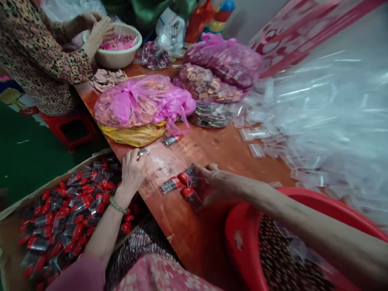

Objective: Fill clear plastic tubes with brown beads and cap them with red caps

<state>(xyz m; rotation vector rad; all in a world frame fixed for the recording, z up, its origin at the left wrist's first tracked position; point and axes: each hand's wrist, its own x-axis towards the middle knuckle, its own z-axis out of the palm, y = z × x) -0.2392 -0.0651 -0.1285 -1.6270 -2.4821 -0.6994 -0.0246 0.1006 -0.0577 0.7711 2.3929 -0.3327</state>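
Observation:
My left hand (133, 167), with a green bracelet at the wrist, rests at the table's left edge. Its fingers are curled, and whether they hold anything is hard to see. My right hand (210, 180) reaches over small clear containers with red caps, its fingers spread beside them. One red-capped container (170, 185) lies just left of that group, and another (171, 140) lies farther back near the bags. A red tub (242, 242) of small dark brown balls stands under my right forearm.
A box (63, 218) of red-capped containers sits at the left. Pink bags (142, 101) and a yellow bag lie behind. Clear plastic packets (318, 133) heap at the right. Another person's hands (101, 30) are over a cream bowl (118, 56).

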